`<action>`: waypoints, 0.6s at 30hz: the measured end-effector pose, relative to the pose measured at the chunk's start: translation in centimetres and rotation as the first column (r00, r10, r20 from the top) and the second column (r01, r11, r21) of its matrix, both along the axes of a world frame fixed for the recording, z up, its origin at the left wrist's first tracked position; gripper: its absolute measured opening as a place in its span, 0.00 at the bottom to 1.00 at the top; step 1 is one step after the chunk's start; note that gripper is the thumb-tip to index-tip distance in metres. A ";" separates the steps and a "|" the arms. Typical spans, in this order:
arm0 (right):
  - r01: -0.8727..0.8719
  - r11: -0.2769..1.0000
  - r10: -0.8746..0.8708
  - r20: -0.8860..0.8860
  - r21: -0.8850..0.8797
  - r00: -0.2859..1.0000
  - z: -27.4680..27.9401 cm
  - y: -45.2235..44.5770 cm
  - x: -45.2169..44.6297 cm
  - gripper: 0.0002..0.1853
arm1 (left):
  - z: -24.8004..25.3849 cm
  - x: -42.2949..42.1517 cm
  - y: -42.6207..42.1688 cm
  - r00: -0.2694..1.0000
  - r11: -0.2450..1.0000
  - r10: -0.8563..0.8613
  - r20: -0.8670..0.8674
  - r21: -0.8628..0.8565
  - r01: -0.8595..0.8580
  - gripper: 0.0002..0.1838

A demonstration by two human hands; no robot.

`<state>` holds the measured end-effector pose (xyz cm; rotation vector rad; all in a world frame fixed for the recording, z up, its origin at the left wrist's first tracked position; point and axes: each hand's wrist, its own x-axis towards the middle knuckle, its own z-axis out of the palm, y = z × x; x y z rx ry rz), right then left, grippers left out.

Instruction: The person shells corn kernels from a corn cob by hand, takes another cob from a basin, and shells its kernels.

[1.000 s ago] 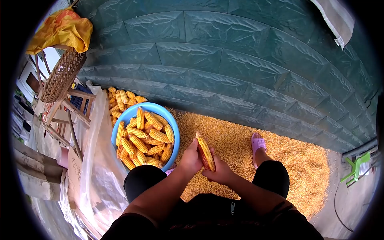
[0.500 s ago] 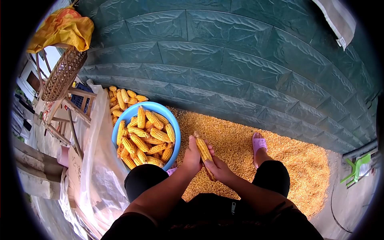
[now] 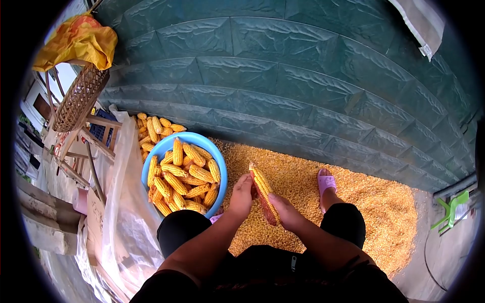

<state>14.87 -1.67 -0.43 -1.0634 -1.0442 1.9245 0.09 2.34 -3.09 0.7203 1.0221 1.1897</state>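
Between my hands, above the loose kernels, is one corn cob point(image 3: 262, 192), tilted, with its thin end pointing up. Yellow kernels cover its right side, and a reddish stripped strip shows on its left. My left hand point(image 3: 242, 196) grips the cob's upper left side. Around its lower right side is my right hand point(image 3: 284, 211), thumb on the kernels and other fingers mostly hidden. A blue basin point(image 3: 222, 171) full of yellow cobs point(image 3: 174, 183) stands to the left of my hands.
Loose kernels point(image 3: 374, 217) cover the floor around my feet in pink sandals point(image 3: 327, 183). More cobs point(image 3: 154, 126) lie behind the basin by the green wall point(image 3: 303, 81). Plastic sheeting point(image 3: 126, 202), a wooden frame with a woven basket point(image 3: 81, 98) and a green chair point(image 3: 449, 211) are also around.
The cob has turned in my hands, so its reddish stripped side shows more. My right hand has shifted slightly right and down along it.
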 end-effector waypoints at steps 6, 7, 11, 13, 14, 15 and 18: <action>-0.050 0.998 0.048 0.042 0.037 0.998 -0.6 -0.1 0.0 0.19 | 2.1 0.0 0.0 0.969 0.986 -0.036 0.244 -0.151 0.075 0.23; -0.052 0.998 0.050 0.043 0.036 0.998 -0.6 -0.1 0.0 0.19 | 2.4 0.1 -0.1 0.969 0.981 -0.041 0.242 -0.177 0.086 0.24; -0.012 0.998 0.007 0.098 0.055 0.995 0.3 -0.3 -0.3 0.19 | 1.4 0.1 -0.5 0.985 0.986 -0.147 0.095 -0.065 0.154 0.28; 0.014 0.993 -0.030 0.139 0.118 0.990 -0.3 -0.4 -0.7 0.19 | 2.1 0.6 -1.0 0.988 0.991 -0.135 -0.070 -0.013 0.134 0.29; 0.069 0.965 -0.108 0.144 0.253 0.984 -1.6 -0.4 -1.0 0.20 | 2.2 0.7 -1.4 0.966 0.992 -0.110 -0.234 0.040 0.123 0.30; 0.091 0.943 -0.143 0.143 0.319 0.979 -2.0 -0.4 -1.0 0.20 | 2.4 0.9 -1.3 0.958 0.995 -0.079 -0.277 0.031 0.091 0.30; 0.006 0.996 -0.018 -0.146 -0.087 0.989 -2.1 -0.2 0.0 0.22 | 4.4 1.1 -1.8 0.994 0.997 -0.070 -0.083 -0.042 0.067 0.34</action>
